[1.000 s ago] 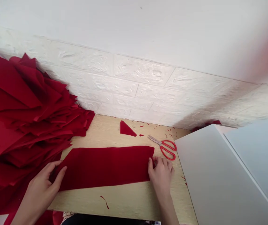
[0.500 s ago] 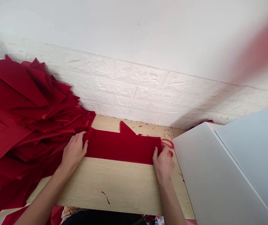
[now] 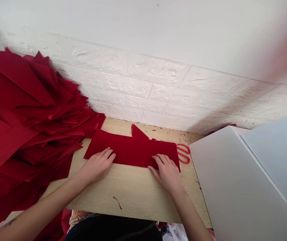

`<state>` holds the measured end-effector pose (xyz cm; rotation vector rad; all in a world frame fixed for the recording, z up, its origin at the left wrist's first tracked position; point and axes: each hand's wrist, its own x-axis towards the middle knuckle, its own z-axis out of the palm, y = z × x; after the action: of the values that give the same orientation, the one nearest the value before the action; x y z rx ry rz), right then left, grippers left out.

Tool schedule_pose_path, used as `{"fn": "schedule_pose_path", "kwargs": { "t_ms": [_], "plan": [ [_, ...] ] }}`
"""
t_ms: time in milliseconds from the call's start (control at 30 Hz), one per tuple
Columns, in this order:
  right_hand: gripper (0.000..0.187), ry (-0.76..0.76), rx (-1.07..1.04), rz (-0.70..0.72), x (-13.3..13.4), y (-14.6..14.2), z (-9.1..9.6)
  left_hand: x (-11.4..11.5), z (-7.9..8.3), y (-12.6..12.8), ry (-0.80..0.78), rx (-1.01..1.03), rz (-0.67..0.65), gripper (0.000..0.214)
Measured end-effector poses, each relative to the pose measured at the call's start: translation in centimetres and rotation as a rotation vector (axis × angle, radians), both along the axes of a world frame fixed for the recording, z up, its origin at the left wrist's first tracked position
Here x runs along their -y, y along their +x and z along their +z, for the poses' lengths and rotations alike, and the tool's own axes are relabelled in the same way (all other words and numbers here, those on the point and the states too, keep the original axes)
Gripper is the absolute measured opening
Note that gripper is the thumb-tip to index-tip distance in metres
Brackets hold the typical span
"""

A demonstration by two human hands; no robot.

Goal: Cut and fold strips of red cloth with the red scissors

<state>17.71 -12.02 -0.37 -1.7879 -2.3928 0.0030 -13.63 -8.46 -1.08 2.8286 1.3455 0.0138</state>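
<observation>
A folded strip of dark red cloth (image 3: 133, 147) lies lengthwise on the light wooden table. My left hand (image 3: 100, 164) rests over its front edge left of the middle, fingers lightly bent on top. Near the right end, my right hand (image 3: 167, 170) lies on the same strip with fingers and thumb apart. Neither hand grips it. Red-handled scissors (image 3: 183, 154) stick out past the strip's right end, their blades hidden by the cloth. Behind the strip, a small red triangular piece (image 3: 138, 132) touches its back edge.
A large heap of red cloth pieces (image 3: 33, 110) fills the left side. A white textured wall (image 3: 138, 87) stands behind the table (image 3: 143, 197). To the right is a white box-like panel (image 3: 223, 174). Small red scraps (image 3: 117, 202) lie near the front and back edges.
Both hands have moved inward from the strip's ends, the left one to the right and the right one slightly left. The strip's left end and the scissor handles now show more fully.
</observation>
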Motion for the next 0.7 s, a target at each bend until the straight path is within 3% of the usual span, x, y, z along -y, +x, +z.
{"fn": "schedule_pose_path", "kwargs": {
  "t_ms": [133, 233, 400, 533, 700],
  "plan": [
    [0.045, -0.047, 0.05, 0.013, -0.5, -0.6, 0.7, -0.8, 0.7, 1.1, -0.036, -0.132, -0.01, 0.036],
    [0.061, -0.03, 0.101, -0.024, -0.4, -1.8, 0.7, -1.4, 1.6, 1.7, -0.069, -0.128, 0.063, 0.026],
    [0.027, -0.015, 0.157, -0.055, -0.5, -1.5, -0.2, -2.0, 2.9, 2.0, -0.102, -0.112, 0.127, 0.023],
    [0.033, 0.059, 0.14, -0.039, -0.4, 1.1, -1.2, -1.6, 2.2, 1.2, -0.077, -0.149, 0.12, 0.029],
    [0.027, 0.157, 0.064, 0.001, 0.0, 4.0, -2.2, -1.1, 0.3, -1.6, -0.007, -0.081, 0.077, 0.045]
  ]
}}
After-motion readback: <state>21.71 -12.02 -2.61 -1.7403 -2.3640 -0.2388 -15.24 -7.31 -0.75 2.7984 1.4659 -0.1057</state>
